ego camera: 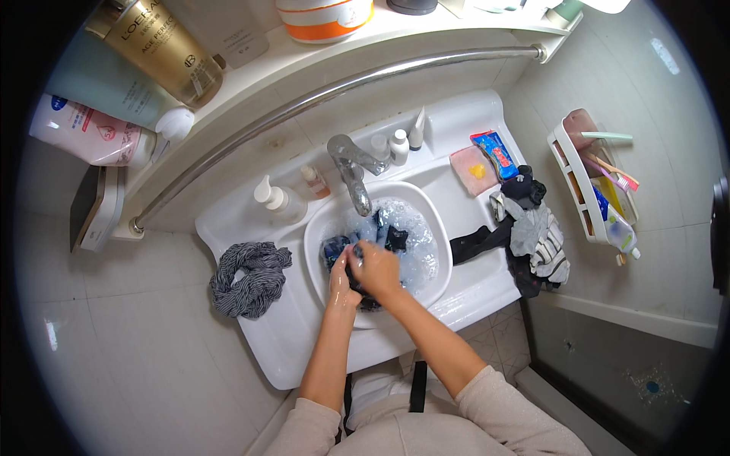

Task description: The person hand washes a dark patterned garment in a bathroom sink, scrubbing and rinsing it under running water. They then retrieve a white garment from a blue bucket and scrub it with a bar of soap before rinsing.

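Note:
Over a white plastic basin point(440, 245) of sudsy water, my left hand point(341, 282) and my right hand point(376, 271) meet, both closed on a dark wet cloth point(355, 279) that they partly hide. More dark blue fabric point(335, 248) floats beside my left hand, and a black piece point(396, 239) lies in the foam beyond my right. The basin sits in a white washbasin point(285, 342) under a metal faucet point(356, 191). A striped grey cloth point(251, 279) lies bunched on the left ledge. Socks and small garments point(533, 231) are heaped at the right, one black sock point(476, 244) reaching toward the basin.
A pump bottle point(279, 200) and small bottles point(399, 147) stand behind the basin. A pink cloth point(473, 171) and a blue packet point(495, 155) lie at the back right. Above run a metal rail point(342, 88) and a loaded shelf point(251, 65); a toothbrush rack point(579, 188) hangs at right.

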A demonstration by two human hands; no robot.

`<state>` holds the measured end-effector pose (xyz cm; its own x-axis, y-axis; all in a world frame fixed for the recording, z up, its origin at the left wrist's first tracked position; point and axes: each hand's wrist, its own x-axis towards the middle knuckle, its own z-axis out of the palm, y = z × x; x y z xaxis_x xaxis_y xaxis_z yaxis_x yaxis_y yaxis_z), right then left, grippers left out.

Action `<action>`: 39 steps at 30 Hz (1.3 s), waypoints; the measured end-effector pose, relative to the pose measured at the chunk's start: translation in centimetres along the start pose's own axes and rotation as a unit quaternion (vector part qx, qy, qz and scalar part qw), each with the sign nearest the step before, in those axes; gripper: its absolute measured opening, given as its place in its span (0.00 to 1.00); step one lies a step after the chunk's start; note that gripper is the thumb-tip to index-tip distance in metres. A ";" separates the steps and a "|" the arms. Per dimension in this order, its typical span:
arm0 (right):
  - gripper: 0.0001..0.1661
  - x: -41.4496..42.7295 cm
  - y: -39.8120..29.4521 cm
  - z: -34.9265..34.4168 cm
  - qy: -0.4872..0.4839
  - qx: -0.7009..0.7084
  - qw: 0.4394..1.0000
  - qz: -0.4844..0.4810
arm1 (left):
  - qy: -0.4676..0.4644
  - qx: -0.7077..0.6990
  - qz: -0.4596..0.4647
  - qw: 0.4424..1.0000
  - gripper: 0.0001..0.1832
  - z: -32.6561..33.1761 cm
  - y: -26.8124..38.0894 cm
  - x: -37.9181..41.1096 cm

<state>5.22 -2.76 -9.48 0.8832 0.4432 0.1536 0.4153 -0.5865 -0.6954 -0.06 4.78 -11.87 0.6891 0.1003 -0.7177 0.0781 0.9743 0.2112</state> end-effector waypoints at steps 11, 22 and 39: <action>0.22 -2.4 6.1 -1.3 -0.072 0.036 0.997 0.003 | 0.131 0.087 0.118 0.980 0.21 -2.4 -1.5 3.3; 0.19 0.2 8.9 4.3 -0.106 0.089 0.959 0.248 | 0.115 0.149 0.032 0.982 0.31 -2.5 -0.6 5.1; 0.12 -1.4 -4.1 -3.4 -0.080 0.042 0.987 -0.135 | -0.141 -0.095 0.068 0.983 0.09 2.0 -0.2 0.3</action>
<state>3.03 -3.26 -4.42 0.6943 0.6810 0.2328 0.6051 -0.3771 -0.7012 1.59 4.19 -10.80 0.8586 0.1979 -0.4729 -0.1456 0.9786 0.1451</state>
